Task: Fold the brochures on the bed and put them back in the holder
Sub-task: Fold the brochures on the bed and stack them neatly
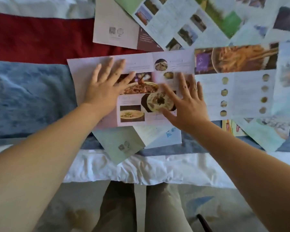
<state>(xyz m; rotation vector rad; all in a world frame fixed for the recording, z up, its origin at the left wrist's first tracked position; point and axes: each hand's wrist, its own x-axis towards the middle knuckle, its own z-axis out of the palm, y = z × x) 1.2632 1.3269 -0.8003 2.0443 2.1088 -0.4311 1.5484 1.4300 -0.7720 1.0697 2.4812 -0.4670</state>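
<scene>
I judge this step is flattening the food brochure [132,113] on the bed [23,97]. I'd square its panel edges first, then press along the crease. My left hand [105,87] and right hand [187,104] rest flat on it, fingers spread wide, gripping nothing. I see no holder.

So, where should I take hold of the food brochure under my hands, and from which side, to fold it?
Probably best to pinch the food brochure at its left edge, coming from the left with the left hand. It lies flat, and that edge lies free on the blue blanket, while other sheets crowd its other sides. The right hand could press it flat.
</scene>
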